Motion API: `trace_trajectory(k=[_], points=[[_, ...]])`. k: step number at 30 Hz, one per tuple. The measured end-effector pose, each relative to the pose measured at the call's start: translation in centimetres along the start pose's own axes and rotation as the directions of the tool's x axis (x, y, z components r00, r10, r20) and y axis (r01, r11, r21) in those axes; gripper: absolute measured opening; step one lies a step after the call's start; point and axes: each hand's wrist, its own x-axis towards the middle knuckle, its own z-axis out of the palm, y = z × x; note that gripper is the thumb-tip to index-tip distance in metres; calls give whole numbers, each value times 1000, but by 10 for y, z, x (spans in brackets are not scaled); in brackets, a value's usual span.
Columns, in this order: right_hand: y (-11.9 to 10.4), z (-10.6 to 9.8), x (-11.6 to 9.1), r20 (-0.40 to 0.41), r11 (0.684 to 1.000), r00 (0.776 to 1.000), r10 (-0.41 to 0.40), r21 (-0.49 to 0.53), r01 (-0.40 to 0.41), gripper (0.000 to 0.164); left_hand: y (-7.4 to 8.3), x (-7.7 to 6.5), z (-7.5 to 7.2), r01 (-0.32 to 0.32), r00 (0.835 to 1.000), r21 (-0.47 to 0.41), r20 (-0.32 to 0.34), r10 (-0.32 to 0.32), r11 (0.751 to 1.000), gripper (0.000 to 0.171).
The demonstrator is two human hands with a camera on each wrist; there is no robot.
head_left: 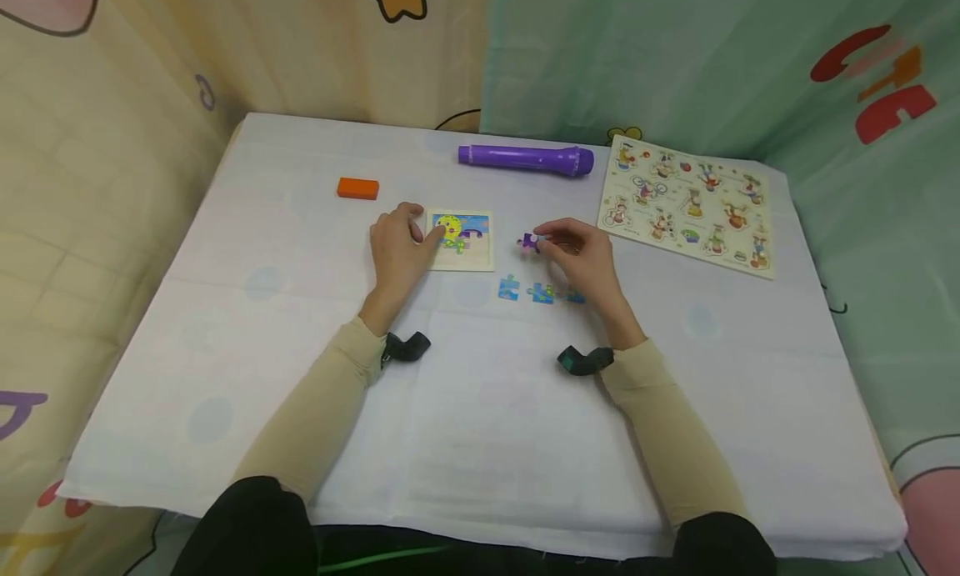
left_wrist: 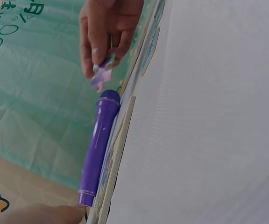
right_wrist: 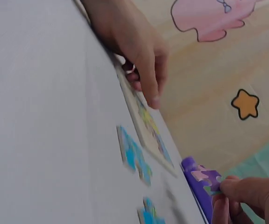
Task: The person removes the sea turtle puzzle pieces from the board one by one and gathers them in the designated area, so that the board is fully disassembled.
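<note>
A small square jigsaw board [head_left: 468, 264] lies flat, its picture of a yellow character partly filled in at the top. My left hand [head_left: 397, 255] rests at the board's left edge, thumb reaching over the picture, fingers loosely bent. Right of the board, my right hand [head_left: 583, 255] pinches a purple and pink jigsaw piece [right_wrist: 208, 178] between thumb and fingers, raised above the table. Below it on the cloth lie a blue piece [head_left: 508, 288], a blue piece with yellow and green [head_left: 541, 293], and another blue piece [head_left: 575, 297] partly covered by the right hand.
A purple microphone-shaped tube [head_left: 525, 158] lies behind the board. An orange block [head_left: 357, 188] sits at the back left. A large picture board [head_left: 686, 205] with several small figures lies at the back right. Curtains [head_left: 637, 51] hang behind the white-covered table [head_left: 480, 443].
</note>
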Motion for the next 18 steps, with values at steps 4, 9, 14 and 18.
trace_trajectory(k=[4, 9, 14, 18], points=[[10, 29, 20, 11, 999, 999, 53, -8, -53, 17, -1, 0, -1, 25, 999, 32, -41, -23, 999, 39], [7, 54, 31, 29, 994, 996, 80, -72, -78, 12, 1, -1, 0, 14, 999, 68, -32, -12, 998, 35], [7, 70, 36, -15, 977, 998, 57, -205, -58, 9, 0, 0, 0, -11, 1000, 79, -21, 13, 997, 34], [6, 80, 38, -33, 963, 999, 13, -267, -22, 9, -2, 1, -2, -21, 999, 83, -24, 23, 996, 35]])
